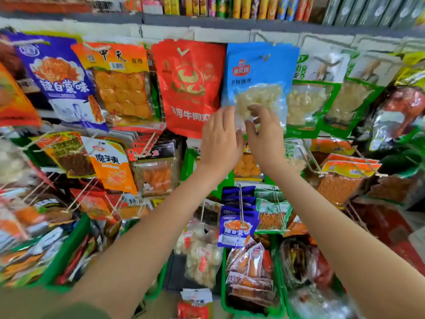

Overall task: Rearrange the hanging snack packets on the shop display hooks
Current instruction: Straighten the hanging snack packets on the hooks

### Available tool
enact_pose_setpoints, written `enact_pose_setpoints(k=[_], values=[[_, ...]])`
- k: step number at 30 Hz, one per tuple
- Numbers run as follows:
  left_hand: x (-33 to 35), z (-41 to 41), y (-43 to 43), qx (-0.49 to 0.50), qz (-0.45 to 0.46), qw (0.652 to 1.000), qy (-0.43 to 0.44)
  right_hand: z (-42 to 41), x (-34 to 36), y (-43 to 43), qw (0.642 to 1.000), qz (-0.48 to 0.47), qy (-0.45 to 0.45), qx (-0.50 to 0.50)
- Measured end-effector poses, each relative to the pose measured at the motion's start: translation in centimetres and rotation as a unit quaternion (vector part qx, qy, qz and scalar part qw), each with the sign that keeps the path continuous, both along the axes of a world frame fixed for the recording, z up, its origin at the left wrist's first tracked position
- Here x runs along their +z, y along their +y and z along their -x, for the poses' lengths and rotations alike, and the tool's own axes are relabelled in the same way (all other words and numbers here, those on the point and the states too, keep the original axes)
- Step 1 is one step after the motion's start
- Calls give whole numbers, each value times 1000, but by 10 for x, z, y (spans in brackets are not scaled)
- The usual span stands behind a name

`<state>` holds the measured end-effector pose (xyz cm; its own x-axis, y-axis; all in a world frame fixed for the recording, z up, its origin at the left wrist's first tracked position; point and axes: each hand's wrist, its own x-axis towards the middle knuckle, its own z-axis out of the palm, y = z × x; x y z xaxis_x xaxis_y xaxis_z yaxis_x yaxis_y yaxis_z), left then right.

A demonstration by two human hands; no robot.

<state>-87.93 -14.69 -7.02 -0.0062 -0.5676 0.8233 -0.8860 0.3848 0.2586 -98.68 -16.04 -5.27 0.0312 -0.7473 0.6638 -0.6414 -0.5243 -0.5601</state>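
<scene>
Item: blue clear-window plastic snack packet (257, 88), on top-row wire hook (266, 57), beside red foil packet (188, 88). Left hand (220, 139): grip open, flat on lower corner. Right hand (264, 134): grip pinches bottom edge. Risk: downward tug could tear hang-hole, pkts drop.

Taking the middle packet (258, 79) as the mark, the beef-ball packet (187, 88) hangs just left, the tofu-roll packet (119, 84) further left, a shelf (207, 20) above, a bin (224, 284) well below, and the left hand (220, 141) and right hand (264, 137) before its lower edge.
</scene>
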Motion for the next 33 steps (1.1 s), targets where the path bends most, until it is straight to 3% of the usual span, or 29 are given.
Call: enact_pose_setpoints(k=[3,6,10,16,20,24,28,33], values=[[-50,-9,50,-40,-148,988,25,-10,-56,32,994,-74,64,48],[-100,-21,99,-3,-277,960,35,-22,-114,70,979,-148,100,94],[-160,-38,162,60,-378,920,80,-41,-185,119,950,-237,130,160],[-214,-68,219,107,-474,872,58,-63,-259,168,906,-292,198,233],[-236,-78,212,89,-506,857,19,-58,-282,169,903,-318,192,216],[-267,-96,193,59,-572,818,-23,-47,-319,153,888,-385,194,163],[-321,-132,174,-9,-635,765,-105,-43,-381,160,834,-498,222,83],[-380,-162,138,-101,-646,724,-221,-54,-462,179,753,-624,208,13]])
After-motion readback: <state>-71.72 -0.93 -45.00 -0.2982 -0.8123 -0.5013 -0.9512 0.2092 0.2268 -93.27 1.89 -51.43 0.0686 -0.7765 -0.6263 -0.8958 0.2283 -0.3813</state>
